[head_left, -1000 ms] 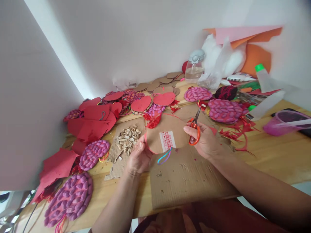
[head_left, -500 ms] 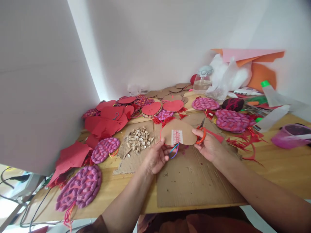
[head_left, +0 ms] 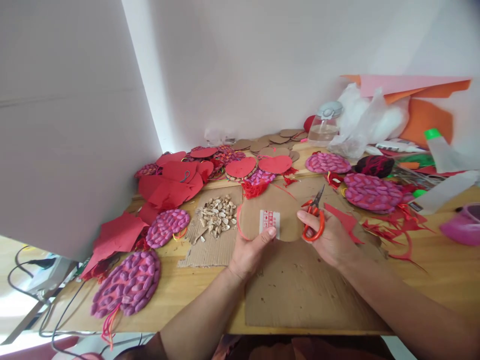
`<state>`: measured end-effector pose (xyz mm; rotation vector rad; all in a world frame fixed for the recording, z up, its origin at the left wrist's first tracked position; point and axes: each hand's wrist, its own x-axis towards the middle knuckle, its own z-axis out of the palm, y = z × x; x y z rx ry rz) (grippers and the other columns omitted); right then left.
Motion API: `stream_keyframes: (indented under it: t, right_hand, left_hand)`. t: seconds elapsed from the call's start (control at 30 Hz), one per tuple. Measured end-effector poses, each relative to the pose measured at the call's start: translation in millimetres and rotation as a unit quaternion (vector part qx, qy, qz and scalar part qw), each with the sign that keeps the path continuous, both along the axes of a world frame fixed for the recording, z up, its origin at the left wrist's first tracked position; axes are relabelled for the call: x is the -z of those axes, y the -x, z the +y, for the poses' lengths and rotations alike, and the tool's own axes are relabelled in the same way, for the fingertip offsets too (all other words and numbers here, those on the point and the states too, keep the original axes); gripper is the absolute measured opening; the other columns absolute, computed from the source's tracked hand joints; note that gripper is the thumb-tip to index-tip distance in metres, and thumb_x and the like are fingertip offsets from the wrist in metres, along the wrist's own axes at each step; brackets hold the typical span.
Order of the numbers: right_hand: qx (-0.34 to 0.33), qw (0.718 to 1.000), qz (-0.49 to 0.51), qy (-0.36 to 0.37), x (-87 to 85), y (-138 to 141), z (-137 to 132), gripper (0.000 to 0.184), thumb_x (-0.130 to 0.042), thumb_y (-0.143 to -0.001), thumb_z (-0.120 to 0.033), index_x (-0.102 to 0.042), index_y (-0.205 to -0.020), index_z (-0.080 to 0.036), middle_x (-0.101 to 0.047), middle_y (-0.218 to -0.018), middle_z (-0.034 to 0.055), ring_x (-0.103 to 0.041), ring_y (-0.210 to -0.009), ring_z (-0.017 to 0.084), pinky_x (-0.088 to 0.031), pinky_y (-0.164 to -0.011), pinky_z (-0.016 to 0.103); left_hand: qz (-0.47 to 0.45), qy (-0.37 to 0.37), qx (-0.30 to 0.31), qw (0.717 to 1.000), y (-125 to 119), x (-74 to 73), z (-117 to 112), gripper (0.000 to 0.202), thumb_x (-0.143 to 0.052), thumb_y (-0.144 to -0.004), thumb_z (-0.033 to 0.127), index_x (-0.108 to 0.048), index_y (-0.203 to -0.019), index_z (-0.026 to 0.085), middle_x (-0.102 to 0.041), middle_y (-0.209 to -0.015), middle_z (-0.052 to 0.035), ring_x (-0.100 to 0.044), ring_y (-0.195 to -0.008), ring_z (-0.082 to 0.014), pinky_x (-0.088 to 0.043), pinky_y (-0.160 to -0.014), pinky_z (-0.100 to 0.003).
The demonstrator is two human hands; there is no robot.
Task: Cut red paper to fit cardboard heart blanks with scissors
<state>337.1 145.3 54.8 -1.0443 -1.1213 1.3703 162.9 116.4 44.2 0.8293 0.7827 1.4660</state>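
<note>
My left hand [head_left: 249,252] grips a brown cardboard heart [head_left: 272,217] by its lower edge, thumb pressed on a small white and red label [head_left: 269,221]. A red rim shows along the heart's left side. My right hand [head_left: 330,237] holds small orange-handled scissors [head_left: 314,217], fingers through the loops, blades pointing up and away, just right of the heart. Both hands hover over a flat sheet of corrugated cardboard [head_left: 303,287] lying on the wooden table [head_left: 442,270].
Finished pink woven hearts [head_left: 129,285] and red paper hearts [head_left: 168,187] crowd the left and back. A pile of pale seed shells [head_left: 217,215] lies left of my hand. A bottle [head_left: 324,127], plastic bag, glue bottles [head_left: 442,150], red scraps [head_left: 390,225] and a pink cup [head_left: 463,227] fill the right.
My left hand has shifted its grip so the thumb now covers the label and the coloured loop is hidden. The scissors tilted more upright. The camera view shifted a little.
</note>
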Motion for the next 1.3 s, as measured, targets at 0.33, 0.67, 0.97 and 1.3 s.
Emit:
stream_keyframes:
  t: [0.33, 0.67, 0.97, 1.3]
  right_hand:
    - [0.124, 0.991, -0.030, -0.040, -1.2, -19.6, 13.7, 0.033, -0.086, -0.067, -0.045, -0.063, -0.081, -0.026, -0.062, -0.084, 0.0013, -0.055, -0.074, 0.017, -0.046, -0.062, 0.031]
    - [0.078, 0.996, 0.032, 0.016, -6.7, -8.1, 8.9, 0.035, -0.087, -0.062, -0.029, -0.059, -0.082, -0.022, -0.061, -0.075, -0.0047, -0.054, -0.064, 0.010, -0.044, -0.059, 0.025]
    - [0.059, 0.974, 0.151, 0.159, -9.1, -12.5, 13.4, 0.029, -0.083, -0.058, -0.027, -0.060, -0.074, -0.020, -0.059, -0.059, -0.0060, -0.044, -0.047, 0.006, -0.026, -0.042, 0.020]
    - [-0.077, 0.962, 0.201, 0.169, -11.2, 2.0, -2.8, 0.037, -0.087, -0.053, -0.026, -0.071, -0.085, -0.019, -0.072, -0.068, -0.0008, -0.064, -0.062, 0.016, -0.046, -0.056, 0.025]
  left_hand:
    - [-0.023, 0.228, 0.048, 0.972, 21.1, -12.8, 11.9, 0.045, -0.089, -0.051, 0.017, -0.073, -0.094, 0.014, -0.078, -0.083, -0.0065, -0.073, -0.075, -0.0222, -0.056, -0.070, -0.029]
    - [0.078, 0.186, 0.161, 0.966, 17.7, -10.0, -5.9, 0.053, -0.091, -0.055, 0.019, -0.074, -0.105, 0.015, -0.079, -0.096, -0.0088, -0.074, -0.083, -0.0248, -0.059, -0.077, -0.033]
    - [-0.008, 0.202, 0.147, 0.968, 16.8, -1.0, 1.0, 0.048, -0.089, -0.066, 0.031, -0.074, -0.109, 0.016, -0.078, -0.106, -0.0113, -0.075, -0.092, -0.0265, -0.060, -0.084, -0.035]
    - [0.005, 0.129, 0.106, 0.986, 8.1, 5.8, -4.6, 0.058, -0.093, -0.060, 0.024, -0.072, -0.113, 0.016, -0.077, -0.099, -0.0082, -0.073, -0.085, -0.0204, -0.060, -0.081, -0.032]
